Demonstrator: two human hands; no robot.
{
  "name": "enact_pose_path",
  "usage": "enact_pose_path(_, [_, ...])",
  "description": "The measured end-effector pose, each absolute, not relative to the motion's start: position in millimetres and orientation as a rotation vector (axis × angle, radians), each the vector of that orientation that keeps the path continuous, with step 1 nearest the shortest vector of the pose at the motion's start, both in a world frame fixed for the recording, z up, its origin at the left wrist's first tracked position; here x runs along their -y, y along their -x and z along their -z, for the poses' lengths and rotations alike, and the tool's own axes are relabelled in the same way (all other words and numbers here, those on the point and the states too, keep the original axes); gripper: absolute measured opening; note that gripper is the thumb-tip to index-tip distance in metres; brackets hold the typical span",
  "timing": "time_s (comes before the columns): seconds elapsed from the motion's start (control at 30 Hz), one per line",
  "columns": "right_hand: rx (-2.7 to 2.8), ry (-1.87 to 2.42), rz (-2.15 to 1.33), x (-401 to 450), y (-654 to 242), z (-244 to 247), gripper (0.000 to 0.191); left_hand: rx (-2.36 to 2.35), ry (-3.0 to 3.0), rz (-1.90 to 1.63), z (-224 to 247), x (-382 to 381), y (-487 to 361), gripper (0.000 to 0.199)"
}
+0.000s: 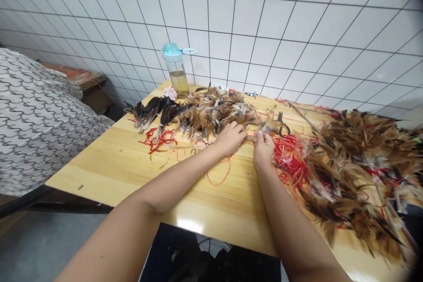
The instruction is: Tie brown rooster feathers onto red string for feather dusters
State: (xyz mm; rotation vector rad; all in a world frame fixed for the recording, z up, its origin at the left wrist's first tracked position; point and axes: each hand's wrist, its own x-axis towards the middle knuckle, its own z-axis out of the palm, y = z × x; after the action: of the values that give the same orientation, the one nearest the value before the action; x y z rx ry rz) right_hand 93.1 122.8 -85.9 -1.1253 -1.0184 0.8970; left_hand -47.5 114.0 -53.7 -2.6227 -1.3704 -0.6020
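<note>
My right hand (pixel 263 147) is closed in a pinch, thumb on top. A small brownish-grey feather (pixel 268 124) stands out just beyond its fingertips, blurred, its quill end apparently in the pinch. Just to the left, my left hand (pixel 231 137) has its fingers curled down at the near edge of a pile of brown feathers (pixel 214 112). What those fingers hold, if anything, is hidden. A thin tan strand lies between the two hands. Under my left wrist, a loop of red string (pixel 220 183) rests on the wooden table (pixel 205 202).
Black scissors (pixel 283 125) lie beyond my right hand, beside tangled red string (pixel 292 158). Brown feather bunches (pixel 357 154) cover the right side. Black feathers (pixel 165 110), more red string (pixel 158 140) and a blue-capped bottle (pixel 178 72) are at left. Patterned cloth (pixel 42 123) hangs left.
</note>
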Motion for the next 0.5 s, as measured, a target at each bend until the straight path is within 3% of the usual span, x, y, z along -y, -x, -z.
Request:
enact_pose_path(0.13, [0.941, 1.102, -0.905, -123, -94, 85, 0.041, 1.405, 2.643, 0.568, 45, -122, 39, 0.023])
enact_pose_path(0.3, [1.004, 1.192, -0.815, -123, -97, 86, 0.036, 1.555, 2.781, 0.829, 25, -116, 59, 0.01])
enact_pose_path(0.4, [1.135, 1.236, -0.768, -122, -96, 85, 0.033, 1.679, 2.951, 1.096, 16, -108, 76, 0.008])
enact_pose_path(0.5, [1.257, 1.26, -0.726, -120, -94, 84, 0.032, 1.909, 3.025, 1.591, 16, -102, 80, 0.015])
